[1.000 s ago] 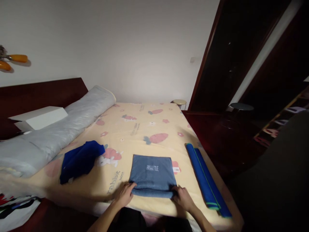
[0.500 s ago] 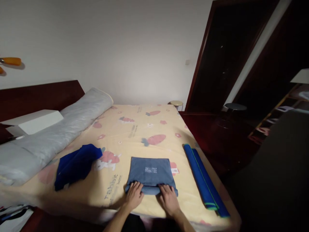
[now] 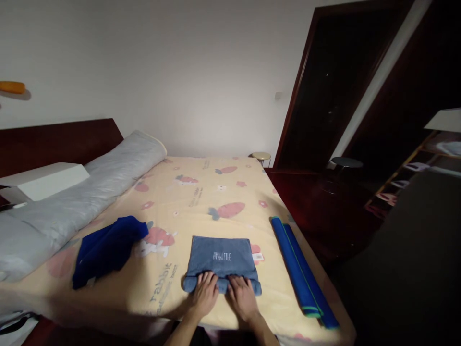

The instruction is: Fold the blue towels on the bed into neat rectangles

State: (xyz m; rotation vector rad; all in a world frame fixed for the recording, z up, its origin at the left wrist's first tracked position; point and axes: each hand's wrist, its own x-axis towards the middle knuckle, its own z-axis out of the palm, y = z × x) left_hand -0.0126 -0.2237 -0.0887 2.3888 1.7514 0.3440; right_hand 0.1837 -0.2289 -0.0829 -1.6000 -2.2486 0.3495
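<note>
A grey-blue towel point(image 3: 220, 258) with white lettering, upside down to me, lies on the bed; its near edge is rolled into a thick band. My left hand point(image 3: 206, 293) is on the left part of that roll, its fingers curled over the top. Beside it, my right hand point(image 3: 242, 296) grips the roll right of the middle. A white label sticks out from the towel's right side. Both palms face down, so the thumbs are partly hidden.
To the left lies a crumpled dark blue cloth point(image 3: 108, 250). A folded blue mat with green edging point(image 3: 300, 269) is on the right, near the bed's edge. Farther left, a white box point(image 3: 54, 180) rests on a long grey roll point(image 3: 118, 166). Two stools stand beyond the bed.
Both hands have moved closer together along the roll, and the rolled band looks thicker. The view has shifted slightly. Dark blue cloth and blue mat stay in place.
</note>
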